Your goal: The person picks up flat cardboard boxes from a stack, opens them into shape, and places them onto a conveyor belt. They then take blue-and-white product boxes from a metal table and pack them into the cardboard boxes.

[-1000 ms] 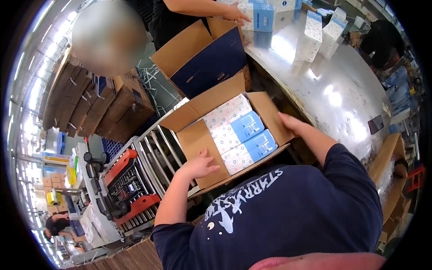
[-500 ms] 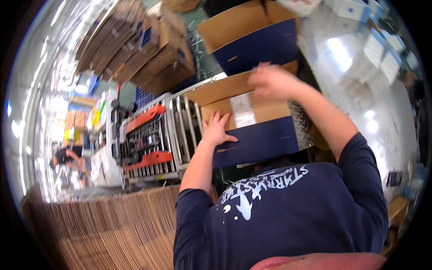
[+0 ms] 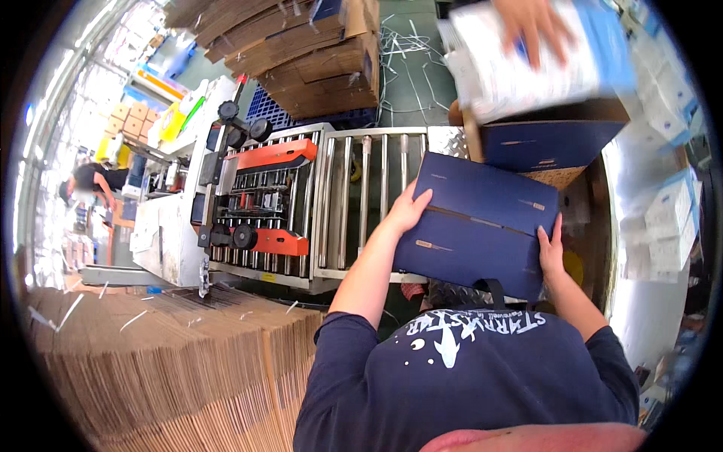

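A navy-blue cardboard box (image 3: 482,226) is in front of my body, its two long flaps folded down with a narrow gap between them. My left hand (image 3: 410,208) grips its left side, thumb on top of the flap. At the right side, my right hand (image 3: 551,250) holds the edge with thumb and fingers pointing up. Just beyond stands another navy box (image 3: 546,143), open at the top. Over it, a co-worker's hand (image 3: 533,30) lies spread on a blurred white and blue package (image 3: 527,75).
A roller conveyor (image 3: 365,196) runs to the left, into a machine with orange side guides (image 3: 275,154). Flattened cartons (image 3: 173,361) are stacked at the lower left, with more cardboard (image 3: 316,68) at the back. A shiny metal table (image 3: 640,301) lies to the right.
The box's flaps, standing open before, are now folded down. My hands have moved from its inside to its two sides. A co-worker's hand with the white package has come over the far box.
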A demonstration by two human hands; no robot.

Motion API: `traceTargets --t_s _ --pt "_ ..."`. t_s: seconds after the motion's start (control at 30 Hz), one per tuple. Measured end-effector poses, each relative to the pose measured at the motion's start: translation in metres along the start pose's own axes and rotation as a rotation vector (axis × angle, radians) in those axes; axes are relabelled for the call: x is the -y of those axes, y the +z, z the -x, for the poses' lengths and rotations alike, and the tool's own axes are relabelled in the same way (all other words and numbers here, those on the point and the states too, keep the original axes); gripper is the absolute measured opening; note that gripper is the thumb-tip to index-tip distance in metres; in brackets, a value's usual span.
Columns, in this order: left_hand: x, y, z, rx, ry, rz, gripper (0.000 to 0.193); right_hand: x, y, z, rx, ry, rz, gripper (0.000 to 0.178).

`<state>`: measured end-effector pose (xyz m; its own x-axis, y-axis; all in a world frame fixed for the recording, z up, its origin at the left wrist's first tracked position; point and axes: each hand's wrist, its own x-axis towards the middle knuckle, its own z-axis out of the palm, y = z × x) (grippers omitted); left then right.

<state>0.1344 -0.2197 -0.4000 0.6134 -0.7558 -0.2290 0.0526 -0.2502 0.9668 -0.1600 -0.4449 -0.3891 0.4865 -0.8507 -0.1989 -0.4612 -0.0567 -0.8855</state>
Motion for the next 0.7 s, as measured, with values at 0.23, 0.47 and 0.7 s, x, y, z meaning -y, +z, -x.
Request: traceTargets --t_s 0.23,0.47,0.7 --pt "-0.039 -0.18 0.0 -0.534 -0.033 -1.057 0.067 0.105 0.196 0.006 0.25 0.307 -0.541 0.054" --pt "-0.019 -0.274 0.059 -0.452 -0.072 -1.24 0.088 0.183 0.429 0.005 0.478 0.054 -0.466 0.064" --pt "-0.002 -0.35 0.062 -0.504 -0.115 -1.192 0.088 0.215 0.506 0.017 0.497 -0.095 -0.379 0.068"
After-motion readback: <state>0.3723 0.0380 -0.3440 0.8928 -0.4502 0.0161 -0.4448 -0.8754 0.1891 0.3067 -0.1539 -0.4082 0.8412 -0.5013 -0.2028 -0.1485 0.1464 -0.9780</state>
